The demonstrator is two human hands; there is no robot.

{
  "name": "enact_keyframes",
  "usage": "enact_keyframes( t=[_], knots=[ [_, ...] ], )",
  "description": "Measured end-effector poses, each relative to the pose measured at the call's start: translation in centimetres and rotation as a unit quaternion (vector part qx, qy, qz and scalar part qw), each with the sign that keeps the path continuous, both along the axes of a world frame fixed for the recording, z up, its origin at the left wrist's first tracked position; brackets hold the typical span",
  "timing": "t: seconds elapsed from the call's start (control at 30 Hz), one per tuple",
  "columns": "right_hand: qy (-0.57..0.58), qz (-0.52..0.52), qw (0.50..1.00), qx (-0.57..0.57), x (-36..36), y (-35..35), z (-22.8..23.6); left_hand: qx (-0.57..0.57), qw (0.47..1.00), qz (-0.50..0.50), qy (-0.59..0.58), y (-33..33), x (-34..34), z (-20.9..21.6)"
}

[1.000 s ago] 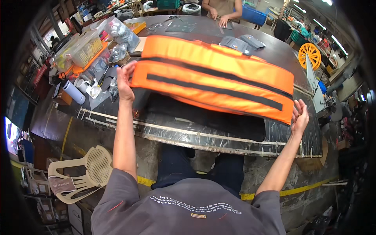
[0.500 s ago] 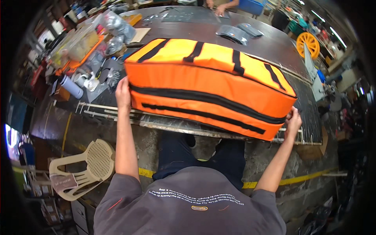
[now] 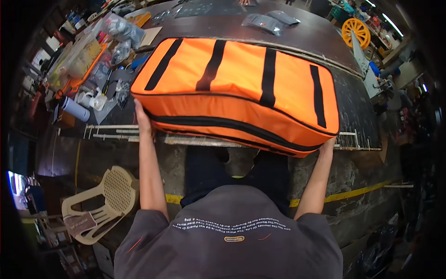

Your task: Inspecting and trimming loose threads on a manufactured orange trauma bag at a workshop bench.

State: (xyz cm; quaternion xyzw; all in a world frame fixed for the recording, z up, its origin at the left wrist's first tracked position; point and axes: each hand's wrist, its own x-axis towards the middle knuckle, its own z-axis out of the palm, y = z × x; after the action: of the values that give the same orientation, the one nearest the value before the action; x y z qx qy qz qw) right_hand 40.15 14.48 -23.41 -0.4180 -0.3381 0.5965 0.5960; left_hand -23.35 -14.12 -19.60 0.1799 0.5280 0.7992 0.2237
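Observation:
A big box-shaped orange bag [image 3: 241, 109] spans the space in front of me, over the near side of the dark worktable [image 3: 355, 100]. Black strips cross its top, and a black zip runs along the side facing me. At the bag's left end, my left hand [image 3: 143, 118] grips the lower corner, thumb up against the orange side. My right hand [image 3: 328, 143] supports the lower right corner, its fingers mostly hidden beneath the bag. Between my two hands the bag is tilted, its top showing broadly.
On the table's left lie clear plastic bins [image 3: 76, 67], a white-lilac bottle [image 3: 75, 109] and loose bags. Grey plastic packets [image 3: 262, 23] lie at the back. Right stands a yellow wheel [image 3: 356, 33]. A beige plastic chair [image 3: 104, 200] is on the floor at left.
The bag has tipped so more of its top and less of its zipped side shows. Both hands have shifted with it, the right one inward and under the corner.

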Motion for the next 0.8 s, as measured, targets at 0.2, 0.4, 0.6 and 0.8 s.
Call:
enact_keyframes(
  t=[0.2, 0.4, 0.6, 0.8],
  knots=[
    [0.007, -0.008, 1.0, 0.004, -0.1, 1.0, -0.1, 0.031, 0.995, -0.044, 0.079, 1.9, -0.1, 2.4],
    [0.017, -0.03, 0.999, 0.019, 0.7, 1.2, 0.4, -0.031, 0.921, 0.015, 0.388, 8.4, -0.1, 5.4],
    [-0.098, -0.087, 0.991, 0.011, -1.3, -2.9, -0.7, -0.09, 0.765, 0.031, 0.637, 15.9, 7.6, 15.1],
    [-0.107, -0.098, 0.989, 0.006, -3.9, -4.8, 0.3, -0.228, 0.829, -0.125, 0.496, 23.0, 6.1, 14.8]
  ],
)
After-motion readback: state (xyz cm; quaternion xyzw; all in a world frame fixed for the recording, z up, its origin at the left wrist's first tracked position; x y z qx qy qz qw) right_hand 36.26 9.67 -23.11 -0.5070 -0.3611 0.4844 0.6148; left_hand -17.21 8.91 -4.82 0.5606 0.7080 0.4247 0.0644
